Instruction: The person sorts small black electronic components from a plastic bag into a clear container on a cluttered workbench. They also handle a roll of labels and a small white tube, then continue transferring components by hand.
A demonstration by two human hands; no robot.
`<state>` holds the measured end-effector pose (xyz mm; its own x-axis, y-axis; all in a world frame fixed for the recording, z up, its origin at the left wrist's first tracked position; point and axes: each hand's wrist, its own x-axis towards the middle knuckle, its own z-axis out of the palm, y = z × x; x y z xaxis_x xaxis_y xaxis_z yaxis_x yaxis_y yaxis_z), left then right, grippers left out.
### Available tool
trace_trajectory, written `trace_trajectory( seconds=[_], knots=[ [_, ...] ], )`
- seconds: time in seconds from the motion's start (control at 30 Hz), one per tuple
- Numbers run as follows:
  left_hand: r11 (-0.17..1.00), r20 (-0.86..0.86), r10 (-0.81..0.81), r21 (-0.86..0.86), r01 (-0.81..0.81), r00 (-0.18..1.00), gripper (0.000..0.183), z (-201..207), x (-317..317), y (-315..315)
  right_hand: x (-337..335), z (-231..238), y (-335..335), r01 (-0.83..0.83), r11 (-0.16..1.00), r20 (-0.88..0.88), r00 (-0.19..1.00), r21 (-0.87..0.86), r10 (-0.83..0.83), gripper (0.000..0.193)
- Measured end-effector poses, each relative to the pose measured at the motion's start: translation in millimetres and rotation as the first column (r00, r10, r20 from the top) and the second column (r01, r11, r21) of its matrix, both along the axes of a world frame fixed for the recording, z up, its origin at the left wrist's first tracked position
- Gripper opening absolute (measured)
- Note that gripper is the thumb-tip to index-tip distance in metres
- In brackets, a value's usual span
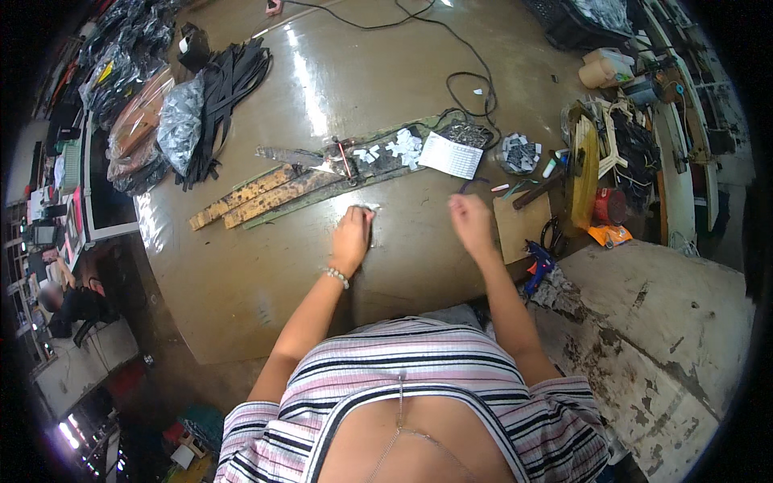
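My left hand (351, 241), with a beaded bracelet (336, 277) at the wrist, rests low over the brown tabletop (282, 274). Its fingers are bent together at small pale bits by the fingertips; what they pinch, if anything, is too small to make out. To the right, my right hand (472, 222) is held with curled fingers, and anything inside them is hidden. Beyond both hands lies a long board with yellow, dark-stained strips (258, 196). On it are a small metal clamp-like fixture (346, 163), white and grey small pieces (405, 148) and a printed white sheet (451, 155).
A clear tub of grey pieces (520, 154) stands right of the sheet. Cardboard (519, 225), black-handled scissors (552, 234) and a blue glue gun (539, 266) lie near the right edge. Black straps (228, 101) and bagged items (180, 121) fill the far left. A cable (475, 50) crosses the back.
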<state>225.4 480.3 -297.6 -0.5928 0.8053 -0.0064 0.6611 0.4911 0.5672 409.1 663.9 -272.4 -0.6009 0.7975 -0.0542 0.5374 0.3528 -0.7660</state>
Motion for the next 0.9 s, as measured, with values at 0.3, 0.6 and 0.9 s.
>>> trace_trajectory(
  seconds=[0.3, 0.6, 0.9],
  knots=[
    [0.836, 0.896, 0.087, -0.303, -0.458, -0.435, 0.010, -1, 35, -13, -43, 2, -80, -0.466, 0.865, -0.213, 0.879, -0.185, 0.427, 0.030],
    [0.732, 0.910, -0.157, -0.153, -0.664, -0.384, 0.043, 24, 5, -52, -107, 14, -32, -0.405, 0.914, 0.062, 0.912, -0.013, 0.405, 0.014],
    [0.662, -0.015, 0.750, 0.003, -0.750, 0.661, 0.028, 9, -103, -132, -177, 8, 8, -0.358, 0.811, 0.204, 0.933, 0.463, 0.296, 0.026]
  ],
)
